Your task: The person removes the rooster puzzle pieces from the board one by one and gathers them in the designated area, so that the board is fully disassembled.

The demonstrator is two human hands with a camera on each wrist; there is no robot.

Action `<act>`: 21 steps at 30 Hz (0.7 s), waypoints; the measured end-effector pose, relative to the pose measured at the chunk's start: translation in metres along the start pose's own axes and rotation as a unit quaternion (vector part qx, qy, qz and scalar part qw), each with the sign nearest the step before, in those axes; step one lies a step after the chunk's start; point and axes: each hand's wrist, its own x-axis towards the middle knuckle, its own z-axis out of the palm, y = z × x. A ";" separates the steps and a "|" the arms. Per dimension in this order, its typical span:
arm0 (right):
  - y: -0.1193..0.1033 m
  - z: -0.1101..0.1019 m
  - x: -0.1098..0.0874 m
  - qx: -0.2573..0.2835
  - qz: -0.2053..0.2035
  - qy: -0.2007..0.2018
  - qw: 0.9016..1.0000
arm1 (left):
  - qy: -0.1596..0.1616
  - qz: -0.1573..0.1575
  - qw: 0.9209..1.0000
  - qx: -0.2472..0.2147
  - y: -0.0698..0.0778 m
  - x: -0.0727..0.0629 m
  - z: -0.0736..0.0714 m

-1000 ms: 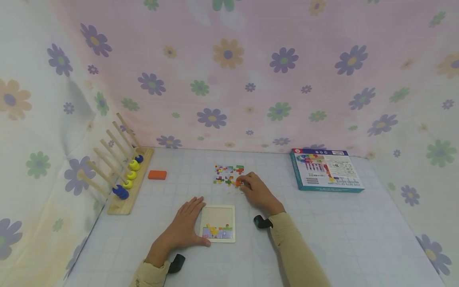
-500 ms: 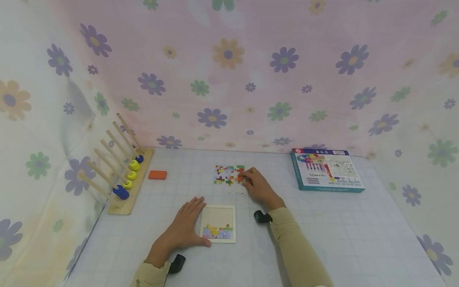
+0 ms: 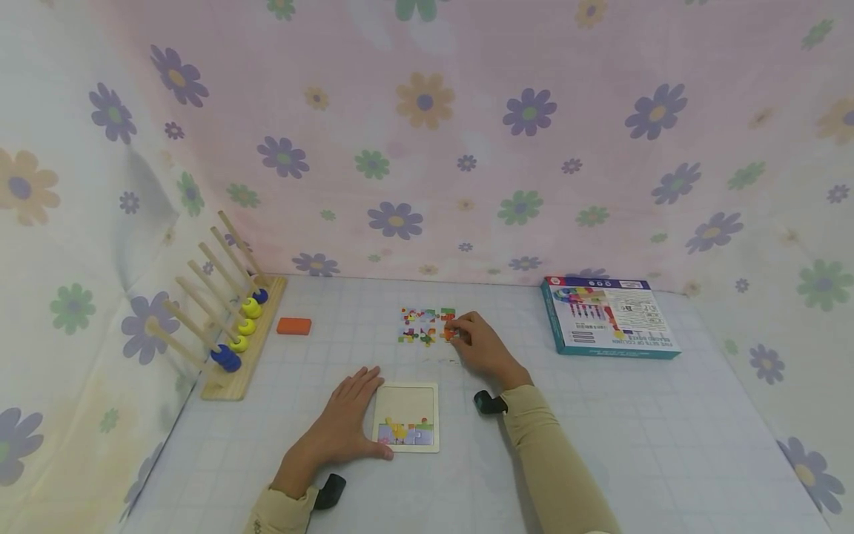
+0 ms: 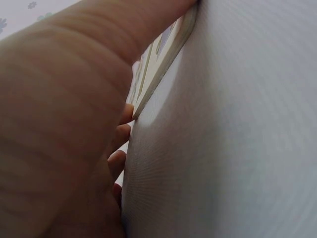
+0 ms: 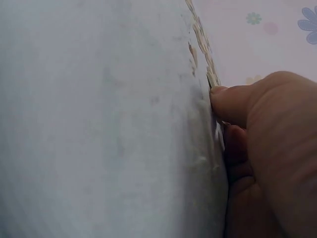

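Note:
A shallow square puzzle tray [image 3: 403, 400] lies before me, with joined pieces showing a yellow figure [image 3: 398, 431] along its lower edge. My left hand [image 3: 343, 423] rests at its left side, fingers extended near the top corner and thumb at the bottom corner. In the left wrist view the thumb and fingertips meet the tray's pale edge [image 4: 166, 62]. Beyond the tray, several colourful jigsaw pieces [image 3: 418, 316] lie in two rows. My right hand [image 3: 485, 352] pinches an orange jigsaw piece [image 3: 447, 334] at the right end of the nearer row; its fingers partly cover it.
At the left stands a wooden peg rack [image 3: 245, 371] with blue and yellow beads on slanting rods. An orange block [image 3: 293, 326] lies to its right. A flat toy box [image 3: 610, 319] sits at the back right, near the flowered cloth wall [image 3: 460, 200].
My right hand has shifted slightly away from me, and the orange jigsaw piece has moved up into line with the row. My left hand and the tray have stayed in place.

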 end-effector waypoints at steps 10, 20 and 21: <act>-0.003 0.002 -0.001 -0.007 0.007 0.007 1.000 | 0.000 0.000 1.000 -0.002 0.000 0.000 0.000; -0.001 0.004 0.000 -0.006 0.014 0.021 1.000 | -0.002 -0.002 1.000 -0.004 0.001 -0.001 -0.001; -0.001 0.004 -0.001 -0.004 0.015 0.023 1.000 | -0.001 -0.002 1.000 -0.004 0.001 -0.001 -0.001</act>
